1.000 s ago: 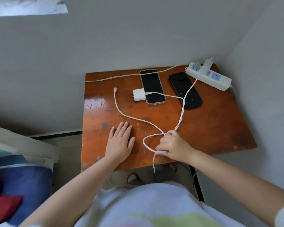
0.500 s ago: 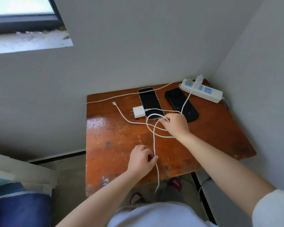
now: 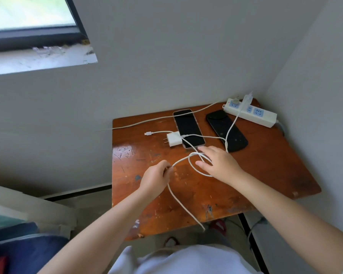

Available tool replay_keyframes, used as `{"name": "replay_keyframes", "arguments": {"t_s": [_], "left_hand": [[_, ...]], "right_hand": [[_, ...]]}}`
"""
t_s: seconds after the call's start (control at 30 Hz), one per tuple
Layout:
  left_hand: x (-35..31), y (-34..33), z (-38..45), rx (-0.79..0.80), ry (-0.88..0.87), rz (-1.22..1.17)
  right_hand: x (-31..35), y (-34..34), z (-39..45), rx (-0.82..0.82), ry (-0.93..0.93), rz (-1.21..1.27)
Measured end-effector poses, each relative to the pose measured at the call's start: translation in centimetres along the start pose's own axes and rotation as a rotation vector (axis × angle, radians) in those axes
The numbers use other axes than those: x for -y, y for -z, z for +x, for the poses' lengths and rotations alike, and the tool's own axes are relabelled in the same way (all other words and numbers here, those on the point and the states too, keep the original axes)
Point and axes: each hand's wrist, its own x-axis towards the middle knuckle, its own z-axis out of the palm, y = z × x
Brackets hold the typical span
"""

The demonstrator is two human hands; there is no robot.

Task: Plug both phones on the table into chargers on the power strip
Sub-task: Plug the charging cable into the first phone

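Note:
Two phones lie screen up at the back of the wooden table point(image 3: 265, 175): a light-edged phone point(image 3: 188, 127) and a black phone point(image 3: 226, 130) to its right. The white power strip point(image 3: 250, 113) sits in the far right corner with one charger point(image 3: 248, 98) plugged in. That charger's white cable point(image 3: 186, 208) runs across the black phone, loops mid-table and hangs over the front edge. My left hand point(image 3: 156, 177) pinches this cable. My right hand point(image 3: 218, 163) lies on the loop with fingers spread. A loose white charger brick point(image 3: 173, 139) with its own cable rests beside the light-edged phone.
Walls close in behind and to the right of the table. Another white cord point(image 3: 147, 122) trails off the table's back left edge. A window point(image 3: 28, 16) is at upper left. Bedding point(image 3: 18, 250) lies at lower left. Red footwear point(image 3: 218, 224) shows under the table.
My left hand went from flat on the table to pinching the cable, pulling it left. My right hand carried the loop toward the phones and now rests spread over it.

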Motion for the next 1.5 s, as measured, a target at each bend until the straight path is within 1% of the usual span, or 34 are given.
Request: {"name": "replay_keyframes", "arguments": {"t_s": [0.07,0.1,0.17,0.23,0.3,0.33,0.4,0.43,0.5,0.53,0.6,0.67,0.77,0.87,1.0,1.07,1.17,1.23,1.3,1.37,1.43,1.5], "left_hand": [[0.7,0.2,-0.1,-0.014,-0.001,0.068],[1.1,0.2,-0.1,-0.006,0.007,0.099],[1.9,0.2,-0.5,0.080,0.000,0.196],[2.9,-0.1,-1.2,0.181,-0.043,0.289],[3.6,-0.4,-1.9,0.206,-0.097,0.319],[3.9,-0.5,-2.2,0.184,-0.117,0.308],[4.5,-0.7,-2.3,0.084,-0.112,0.299],[4.7,-0.7,-2.2,0.020,-0.082,0.308],[5.1,-0.8,-1.9,-0.050,0.014,0.343],[5.4,-0.9,-1.7,-0.039,0.064,0.369],[6.1,-1.2,-1.7,0.014,0.119,0.426],[6.5,-1.5,-1.7,0.030,0.130,0.441],[6.7,-1.6,-1.7,0.017,0.124,0.434],[6.8,-1.6,-1.8,0.012,0.118,0.432],[6.9,-1.6,-1.8,-0.013,0.116,0.419],[6.9,-1.6,-1.8,-0.026,0.114,0.424],[6.8,-1.6,-1.8,-0.030,0.114,0.407],[7.0,-1.6,-1.7,-0.037,0.110,0.403],[7.2,-1.7,-1.7,-0.047,0.103,0.418],[7.3,-1.9,-1.6,-0.054,0.093,0.427],[7.3,-2.0,-1.6,-0.064,0.090,0.413],[7.2,-1.8,-1.6,-0.067,0.088,0.403]], "right_hand": [[0.3,-0.3,0.1,0.020,0.007,0.038],[0.2,-0.4,0.1,0.069,0.021,0.008],[0.2,-0.9,-0.2,0.238,0.030,-0.074],[0.1,-1.5,-0.8,0.430,0.038,-0.145],[-0.1,-1.5,-1.5,0.566,0.036,-0.127],[-0.2,-1.1,-1.7,0.603,0.022,-0.104],[-0.6,-0.6,-1.4,0.602,-0.012,-0.021],[-0.6,-0.4,-1.1,0.555,-0.024,0.047],[-0.2,-0.4,0.0,0.376,-0.052,0.142],[0.1,-0.7,0.9,0.291,-0.063,0.114],[1.0,-1.5,2.7,0.157,-0.081,-0.045],[1.9,-2.6,4.4,0.099,-0.123,-0.141],[2.3,-4.4,5.9,0.151,-0.124,-0.215],[2.3,-4.9,5.1,0.147,-0.099,-0.197],[2.1,-5.5,3.6,0.154,0.052,-0.269],[1.9,-6.1,3.5,0.128,0.087,-0.275],[1.1,-5.2,3.1,0.123,0.057,-0.257],[-0.2,-3.8,2.1,0.187,-0.016,-0.388],[-1.2,-2.4,1.2,0.280,-0.131,-0.556],[-1.1,-1.4,0.8,0.359,-0.227,-0.631],[0.2,-1.4,1.2,0.374,-0.221,-0.587],[2.0,-2.6,2.1,0.301,-0.127,-0.454]]}}
